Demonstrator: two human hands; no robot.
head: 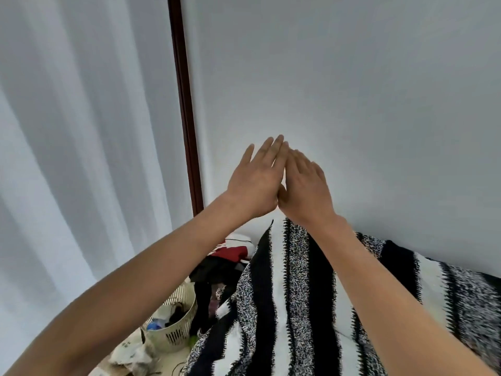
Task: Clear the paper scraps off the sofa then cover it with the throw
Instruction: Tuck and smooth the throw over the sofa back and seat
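A black, white and speckled striped throw (292,308) lies draped over the sofa, covering all of it that shows at the lower right. Both arms are raised in front of the wall, well above the throw. My left hand (257,177) and my right hand (306,185) have straight fingers, and their fingertips and palm edges touch each other. Neither hand holds anything. No paper scraps show on the throw.
A cream slotted waste basket (176,332) stands on the floor left of the sofa, with rubbish inside. Crumpled bags (132,354) lie beside it. Dark and red clothes (225,264) are heaped behind it. White curtains (81,131) and a dark wooden frame (187,118) fill the left.
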